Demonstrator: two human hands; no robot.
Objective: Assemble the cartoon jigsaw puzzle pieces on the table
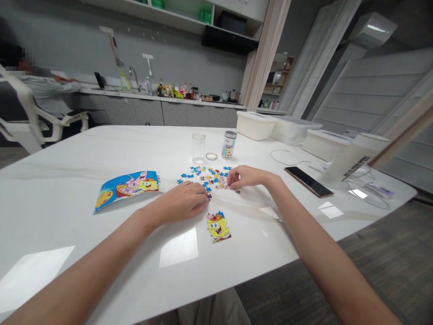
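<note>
Loose jigsaw pieces (207,178), mostly blue with some yellow and pink, lie scattered on the white table. My left hand (184,198) rests palm down at their near left edge, fingers loosely stretched, a piece beside the fingertips. At the right of the pile, my right hand (241,176) has its fingers bent down and drawn together on a jigsaw piece, mostly hidden by the fingertips. Closer to me is a joined section of puzzle (218,227) with a yellow cartoon face. A curved picture sheet (128,188) with cartoon figures stands left of my left hand.
Behind the pieces stand a clear jar (198,148), a round lid (211,156) and a cartoon-printed can (228,145). To the right are a phone (308,181), a white tumbler (350,160), cables and storage boxes (256,125). A person sits at far left.
</note>
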